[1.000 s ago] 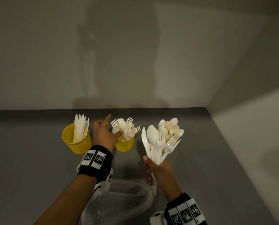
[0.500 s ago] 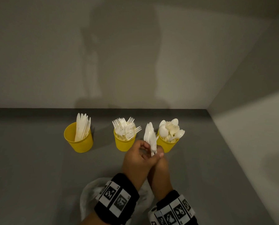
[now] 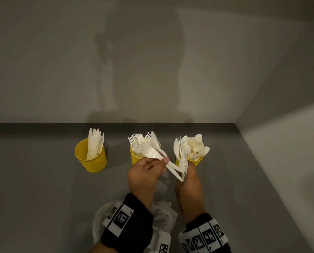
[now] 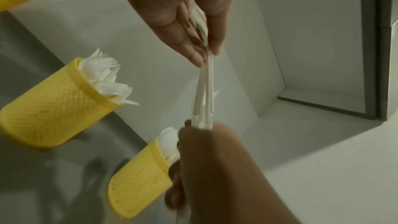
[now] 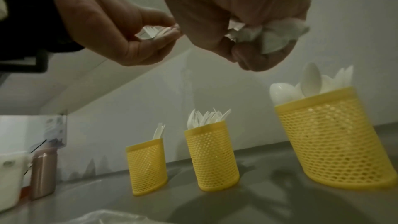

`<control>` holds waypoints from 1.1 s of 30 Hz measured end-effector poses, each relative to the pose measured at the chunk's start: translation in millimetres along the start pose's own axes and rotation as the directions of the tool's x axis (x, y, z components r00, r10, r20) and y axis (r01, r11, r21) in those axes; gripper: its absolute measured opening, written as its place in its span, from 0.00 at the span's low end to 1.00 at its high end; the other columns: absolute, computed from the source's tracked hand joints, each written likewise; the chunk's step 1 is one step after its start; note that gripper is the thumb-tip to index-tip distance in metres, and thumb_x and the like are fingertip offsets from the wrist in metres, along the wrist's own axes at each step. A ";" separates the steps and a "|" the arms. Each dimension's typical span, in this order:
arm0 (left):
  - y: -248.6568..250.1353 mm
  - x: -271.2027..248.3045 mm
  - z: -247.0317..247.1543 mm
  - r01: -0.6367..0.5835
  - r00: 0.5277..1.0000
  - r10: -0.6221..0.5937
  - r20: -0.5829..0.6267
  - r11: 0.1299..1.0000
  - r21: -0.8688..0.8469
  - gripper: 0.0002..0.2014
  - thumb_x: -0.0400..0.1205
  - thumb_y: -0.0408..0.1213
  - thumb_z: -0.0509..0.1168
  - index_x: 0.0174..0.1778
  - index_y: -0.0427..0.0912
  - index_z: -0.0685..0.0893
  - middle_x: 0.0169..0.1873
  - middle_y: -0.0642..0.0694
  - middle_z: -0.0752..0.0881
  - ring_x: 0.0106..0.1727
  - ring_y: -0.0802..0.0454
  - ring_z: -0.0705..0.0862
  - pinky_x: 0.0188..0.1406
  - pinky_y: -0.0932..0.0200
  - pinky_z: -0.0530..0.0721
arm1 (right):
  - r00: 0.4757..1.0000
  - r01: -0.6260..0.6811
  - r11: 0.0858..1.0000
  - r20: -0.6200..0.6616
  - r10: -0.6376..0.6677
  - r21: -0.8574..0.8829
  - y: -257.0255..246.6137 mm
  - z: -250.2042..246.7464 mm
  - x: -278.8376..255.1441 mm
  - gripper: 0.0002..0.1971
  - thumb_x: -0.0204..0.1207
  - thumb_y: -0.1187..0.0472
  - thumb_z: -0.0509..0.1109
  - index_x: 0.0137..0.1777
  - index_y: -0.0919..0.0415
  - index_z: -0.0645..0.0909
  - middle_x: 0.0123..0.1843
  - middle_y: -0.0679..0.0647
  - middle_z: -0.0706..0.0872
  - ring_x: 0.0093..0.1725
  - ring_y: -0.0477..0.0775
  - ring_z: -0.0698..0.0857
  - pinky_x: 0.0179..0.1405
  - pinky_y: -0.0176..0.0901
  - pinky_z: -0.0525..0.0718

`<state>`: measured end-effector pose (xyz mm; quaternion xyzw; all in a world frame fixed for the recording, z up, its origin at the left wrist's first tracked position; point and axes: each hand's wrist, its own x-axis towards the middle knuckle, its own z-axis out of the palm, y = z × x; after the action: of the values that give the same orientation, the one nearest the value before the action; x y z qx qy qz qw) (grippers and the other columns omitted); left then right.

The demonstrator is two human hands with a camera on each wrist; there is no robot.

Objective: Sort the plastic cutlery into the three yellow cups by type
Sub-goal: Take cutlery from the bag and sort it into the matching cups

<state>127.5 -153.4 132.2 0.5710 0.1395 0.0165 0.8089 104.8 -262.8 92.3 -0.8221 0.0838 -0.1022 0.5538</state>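
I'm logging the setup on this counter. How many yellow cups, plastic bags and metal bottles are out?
Yellow cups: 3, holding knives, forks and spoons
Clear plastic bags: 1
Copper-coloured metal bottles: 1
Total: 5

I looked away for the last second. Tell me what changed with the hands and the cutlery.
The left hand left the fork cup, came across to the right hand and now pinches a few pieces, drawing them leftward out of the bunch that the right hand grips. The right hand kept its grip and lowered slightly. The three yellow cups and the plastic bag stayed put.
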 end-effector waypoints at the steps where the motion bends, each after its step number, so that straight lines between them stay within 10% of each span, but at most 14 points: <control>1: 4.4 2.7 -1.2 0.004 1.000 -0.004 0.001 1.000 -0.027 0.05 0.68 0.26 0.74 0.37 0.28 0.86 0.25 0.47 0.89 0.30 0.55 0.87 0.33 0.68 0.86 | 1.000 -0.009 1.000 -0.008 0.010 0.022 4.5 0.9 1.6 0.16 0.78 0.66 0.61 0.61 0.48 0.71 0.48 0.49 0.85 0.48 0.44 0.83 0.46 0.34 0.79; 4: 13.8 11.5 -5.9 0.031 0.999 -0.028 0.039 0.997 -0.064 0.04 0.70 0.24 0.72 0.38 0.31 0.87 0.27 0.48 0.91 0.32 0.55 0.88 0.34 0.68 0.88 | 0.999 -0.020 0.997 -0.031 0.022 0.069 16.0 7.6 3.7 0.14 0.79 0.64 0.61 0.57 0.42 0.71 0.50 0.53 0.84 0.50 0.50 0.83 0.51 0.47 0.81; 9: 17.4 17.9 -7.8 0.118 0.982 -0.119 0.148 0.993 0.021 0.06 0.71 0.25 0.72 0.42 0.35 0.87 0.29 0.48 0.91 0.34 0.55 0.90 0.35 0.67 0.89 | 0.998 -0.027 0.964 0.063 0.011 0.265 15.2 18.6 4.3 0.13 0.76 0.63 0.62 0.52 0.42 0.75 0.42 0.47 0.84 0.38 0.39 0.82 0.38 0.34 0.81; 16: 32.2 47.4 -33.0 0.000 0.999 -0.001 -0.044 1.000 -0.015 0.06 0.73 0.26 0.70 0.43 0.40 0.86 0.31 0.52 0.91 0.35 0.58 0.89 0.40 0.66 0.89 | 0.994 -0.109 0.960 0.029 0.105 0.259 36.1 16.5 6.6 0.11 0.71 0.45 0.63 0.54 0.34 0.74 0.36 0.42 0.76 0.34 0.42 0.74 0.35 0.40 0.73; 19: 29.9 74.4 -46.1 -0.100 0.979 0.127 -0.157 0.981 0.168 0.09 0.72 0.29 0.72 0.47 0.40 0.87 0.40 0.44 0.89 0.42 0.51 0.87 0.48 0.61 0.86 | 0.991 -0.133 0.966 0.017 0.132 0.222 46.7 9.7 4.5 0.08 0.75 0.51 0.63 0.52 0.37 0.74 0.36 0.44 0.76 0.34 0.45 0.74 0.33 0.41 0.74; 23: 10.7 101.5 -47.2 -0.129 0.966 0.227 -0.122 0.835 0.535 0.08 0.72 0.31 0.72 0.44 0.32 0.86 0.32 0.47 0.85 0.31 0.61 0.80 0.29 0.83 0.75 | 0.985 -0.174 0.962 0.022 0.173 0.208 50.1 4.0 0.9 0.07 0.72 0.49 0.63 0.49 0.38 0.74 0.34 0.46 0.76 0.31 0.46 0.74 0.31 0.40 0.73; 28: -26.1 120.3 -52.5 -0.020 1.000 0.028 0.002 0.635 0.773 0.14 0.69 0.34 0.75 0.49 0.37 0.85 0.37 0.48 0.85 0.41 0.49 0.83 0.47 0.60 0.79 | 0.982 -0.189 0.964 0.038 0.185 0.188 45.9 -0.8 0.1 0.06 0.79 0.58 0.63 0.53 0.46 0.74 0.31 0.52 0.75 0.29 0.49 0.72 0.27 0.41 0.73; 33: -30.0 116.7 -56.4 -0.019 1.000 0.023 0.004 0.728 0.686 0.30 0.63 0.32 0.79 0.61 0.40 0.79 0.55 0.44 0.84 0.54 0.44 0.84 0.60 0.48 0.83 | 0.978 -0.206 0.961 0.036 0.203 0.186 38.8 -6.8 -0.6 0.05 0.80 0.59 0.62 0.49 0.47 0.74 0.30 0.53 0.75 0.26 0.48 0.72 0.20 0.35 0.74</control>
<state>221.8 -90.2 62.8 0.8306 0.1311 -0.0257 0.5407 101.5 -283.2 58.7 -0.7537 0.1538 -0.0451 0.6374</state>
